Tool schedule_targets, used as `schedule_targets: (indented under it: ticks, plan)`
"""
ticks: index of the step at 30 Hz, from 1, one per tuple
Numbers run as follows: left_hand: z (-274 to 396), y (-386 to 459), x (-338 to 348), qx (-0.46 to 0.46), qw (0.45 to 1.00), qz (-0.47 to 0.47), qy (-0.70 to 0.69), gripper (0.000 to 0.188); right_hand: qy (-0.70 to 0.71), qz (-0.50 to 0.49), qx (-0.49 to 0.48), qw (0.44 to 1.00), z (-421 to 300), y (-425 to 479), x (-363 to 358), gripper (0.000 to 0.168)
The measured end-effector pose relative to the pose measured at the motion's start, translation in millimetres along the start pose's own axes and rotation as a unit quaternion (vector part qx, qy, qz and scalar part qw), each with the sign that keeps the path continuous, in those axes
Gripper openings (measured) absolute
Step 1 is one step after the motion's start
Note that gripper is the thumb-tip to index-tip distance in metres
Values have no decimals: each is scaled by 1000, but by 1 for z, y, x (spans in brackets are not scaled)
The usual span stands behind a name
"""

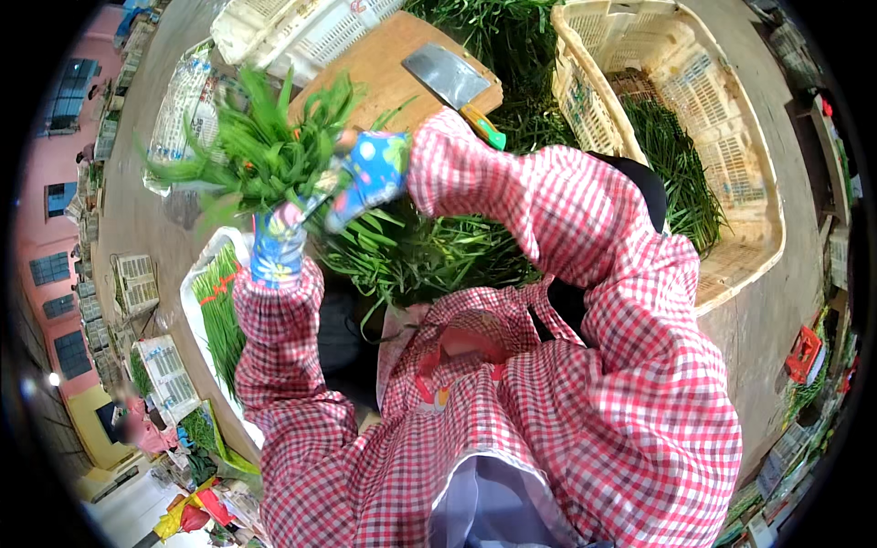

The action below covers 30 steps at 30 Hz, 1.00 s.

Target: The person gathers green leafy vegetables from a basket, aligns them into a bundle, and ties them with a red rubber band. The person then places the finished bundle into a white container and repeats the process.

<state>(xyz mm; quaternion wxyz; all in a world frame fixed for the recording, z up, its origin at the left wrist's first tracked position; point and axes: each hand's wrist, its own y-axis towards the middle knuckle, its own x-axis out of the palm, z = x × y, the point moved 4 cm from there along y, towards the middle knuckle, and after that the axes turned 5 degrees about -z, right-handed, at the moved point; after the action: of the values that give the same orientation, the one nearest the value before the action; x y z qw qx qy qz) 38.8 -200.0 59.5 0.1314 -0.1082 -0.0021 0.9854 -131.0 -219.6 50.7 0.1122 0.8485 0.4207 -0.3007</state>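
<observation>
A bunch of long-leaved greens (274,151) fans out at upper left, its leaf tips blurred. My left hand (279,243), in a blue floral glove with bare fingertips, grips it from below. Around the pale stem ends, my right hand (370,171) closes from the right in a matching glove; blur hides its exact finger positions. Small orange spots show among the leaves. Beyond my right wrist, a cleaver (449,75) with a yellow-and-green handle lies on a wooden board (384,61). Loose greens (431,253) are heaped below my hands, before my lap.
A cream plastic crate (747,205) with greens stands at right. At left, a white container (188,301) holds greens with red ties. A white crate (329,41) borders the board, near a clear plastic bag (181,116). A person (147,425) is far left.
</observation>
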Motion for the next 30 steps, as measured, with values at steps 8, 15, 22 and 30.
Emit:
schedule_targets:
  ticks: [8,15,22,30]
  plan:
    - [7,-79,-2,103,941,98,-306,30,15,96,65,993,62,-73,144,107]
    - [36,-124,-52,221,905,110,-346,12,-19,-153,177,972,76,-91,172,45]
    - [85,-149,-96,300,883,31,-359,14,-125,-201,311,920,113,-121,125,45]
    - [96,-135,-45,366,871,-61,-321,15,392,-12,-41,919,65,-63,86,87]
